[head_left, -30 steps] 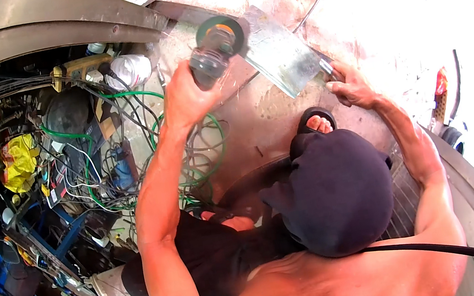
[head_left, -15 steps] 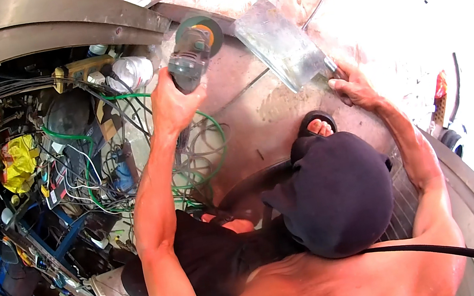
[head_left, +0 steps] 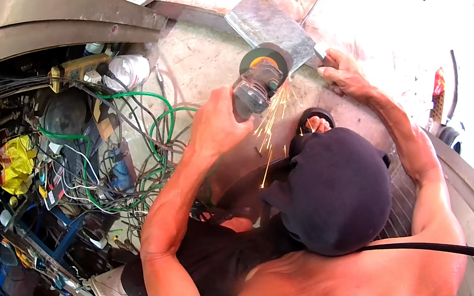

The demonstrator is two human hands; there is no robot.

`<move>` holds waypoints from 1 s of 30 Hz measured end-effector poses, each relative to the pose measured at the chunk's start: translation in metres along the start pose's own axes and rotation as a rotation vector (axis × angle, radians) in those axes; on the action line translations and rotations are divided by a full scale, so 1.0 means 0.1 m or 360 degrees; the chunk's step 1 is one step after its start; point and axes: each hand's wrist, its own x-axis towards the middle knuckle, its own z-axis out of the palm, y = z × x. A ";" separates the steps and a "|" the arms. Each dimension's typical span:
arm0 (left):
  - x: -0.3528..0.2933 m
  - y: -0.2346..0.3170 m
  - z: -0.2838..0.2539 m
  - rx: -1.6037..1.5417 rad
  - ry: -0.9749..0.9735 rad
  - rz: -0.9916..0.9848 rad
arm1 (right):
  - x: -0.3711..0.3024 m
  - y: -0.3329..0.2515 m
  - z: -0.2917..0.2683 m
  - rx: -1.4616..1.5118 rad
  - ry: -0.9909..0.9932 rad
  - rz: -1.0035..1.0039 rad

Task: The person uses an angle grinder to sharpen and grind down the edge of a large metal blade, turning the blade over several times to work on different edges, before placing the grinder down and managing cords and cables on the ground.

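My left hand (head_left: 218,123) is wrapped round an angle grinder (head_left: 253,90). Its greenish disc with an orange centre touches the near edge of a cleaver (head_left: 271,22). A spray of orange sparks (head_left: 273,123) flies from the contact toward me. My right hand (head_left: 349,74) closes round the cleaver's handle, most of which is hidden by the fingers. The broad, rectangular grey blade points away to the upper left.
Green hose (head_left: 170,106) and tangled cables lie left of the grinder. Beyond them are a white tub (head_left: 130,72), a yellow bag (head_left: 17,163) and cluttered tools. My sandalled foot (head_left: 317,121) is close to the sparks. A curved metal panel (head_left: 59,24) spans the upper left.
My left hand has brought the grinder right and nearer, from beside the blade onto its edge. Sparks have appeared. The cleaver has shifted slightly left and away from me.
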 end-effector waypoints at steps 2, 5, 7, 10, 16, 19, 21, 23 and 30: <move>0.03 -0.05 0.01 0.0022 0.0044 0.0003 | 0.00 0.05 -0.03 -0.0012 -0.0031 0.0027; 0.10 -0.12 -0.07 0.0065 0.0137 -0.0032 | -0.08 0.05 -0.05 0.0113 -0.0143 -0.0047; 0.19 -0.20 -0.10 0.0059 0.0229 -0.0041 | -0.10 0.13 -0.09 0.0110 -0.0177 -0.0001; 0.36 -0.28 -0.20 -0.0024 0.0332 -0.0062 | -0.14 0.19 -0.12 0.0052 -0.0219 0.0042; 0.66 -0.62 -0.44 -0.0014 0.0469 -0.0285 | -0.22 0.23 -0.19 0.0067 -0.0238 0.0053; 0.67 -0.82 -0.55 -0.0170 0.0601 -0.0225 | -0.26 0.22 -0.22 0.0192 -0.0224 0.0091; 0.59 -0.87 -0.59 -0.0180 0.0616 -0.0226 | -0.25 0.20 -0.23 0.0213 -0.0205 0.0120; 0.50 -0.70 -0.63 -0.0234 0.0582 -0.0240 | -0.24 0.23 -0.29 0.0232 -0.0170 0.0146; 0.25 -0.54 -0.60 -0.0355 0.0505 -0.0323 | -0.06 0.05 0.04 0.1159 -0.0708 0.0524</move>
